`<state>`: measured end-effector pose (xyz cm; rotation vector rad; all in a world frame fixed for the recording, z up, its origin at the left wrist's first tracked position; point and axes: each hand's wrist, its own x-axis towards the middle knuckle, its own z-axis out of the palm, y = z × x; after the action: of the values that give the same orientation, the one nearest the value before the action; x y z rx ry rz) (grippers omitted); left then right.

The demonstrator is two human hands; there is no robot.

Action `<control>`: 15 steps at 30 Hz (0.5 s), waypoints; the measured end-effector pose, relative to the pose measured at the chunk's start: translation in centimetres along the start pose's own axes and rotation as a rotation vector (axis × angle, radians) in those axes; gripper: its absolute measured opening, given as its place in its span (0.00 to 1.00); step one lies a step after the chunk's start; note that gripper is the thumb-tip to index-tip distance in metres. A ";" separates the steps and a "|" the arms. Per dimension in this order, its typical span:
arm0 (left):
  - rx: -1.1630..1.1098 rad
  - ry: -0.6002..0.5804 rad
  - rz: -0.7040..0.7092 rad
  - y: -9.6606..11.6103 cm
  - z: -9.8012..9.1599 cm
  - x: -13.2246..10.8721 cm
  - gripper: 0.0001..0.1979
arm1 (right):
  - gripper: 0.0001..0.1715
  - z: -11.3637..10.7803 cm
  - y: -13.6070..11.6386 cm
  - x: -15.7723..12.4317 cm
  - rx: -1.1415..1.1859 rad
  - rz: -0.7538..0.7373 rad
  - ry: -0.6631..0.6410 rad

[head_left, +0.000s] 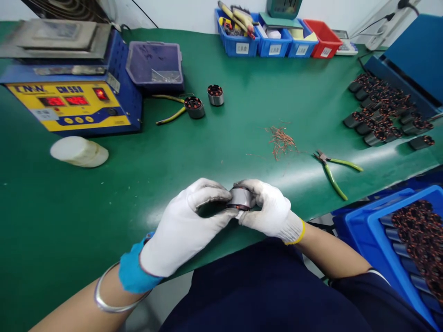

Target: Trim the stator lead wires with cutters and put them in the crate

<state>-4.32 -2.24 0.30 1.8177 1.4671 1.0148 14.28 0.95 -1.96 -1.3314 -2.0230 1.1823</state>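
Note:
Near the front edge of the green table, a motor stator (240,198) with a grey metal ring and copper windings is held between my two gloved hands. My left hand (194,221) grips its left side, thumb and fingers closed on the rim. On the other side, my right hand (266,205) wraps its fingers round the ring. The gloves hide part of the stator. Beyond the hands lies a loose heap of copper wire clippings (282,140). Green-handled cutters (335,170) rest with handles apart, right of the clippings.
Two stators (194,107) stand near yellow-handled pliers (171,115). At left are a blue-and-yellow CM558 box (76,108) and a white round block (79,151). Many stators (380,110) cluster at right; a blue crate (375,226) holds more. Parts bins (242,48) line the back.

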 end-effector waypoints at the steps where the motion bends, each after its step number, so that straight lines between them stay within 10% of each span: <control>1: 0.003 -0.015 -0.026 0.2 -0.1 0.0 0.07 | 0.34 0.0 0.0 0.0 -0.005 -0.002 -0.005; 7: -0.202 -0.239 -0.251 0.5 -1.6 0.8 0.08 | 0.34 -0.2 -0.2 0.0 -0.043 -0.051 -0.005; 11: -0.694 0.036 -0.263 0.1 -3.0 1.3 0.09 | 0.32 -0.4 -0.6 0.1 -0.047 -0.010 -0.041; 15: -0.196 0.031 -0.080 0.3 -1.7 1.1 0.23 | 0.30 -0.4 -0.9 0.3 -0.098 0.005 -0.056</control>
<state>-5.51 -1.27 1.70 1.5995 1.3945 1.1104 13.98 1.18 -1.02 -1.3644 -2.1428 1.1485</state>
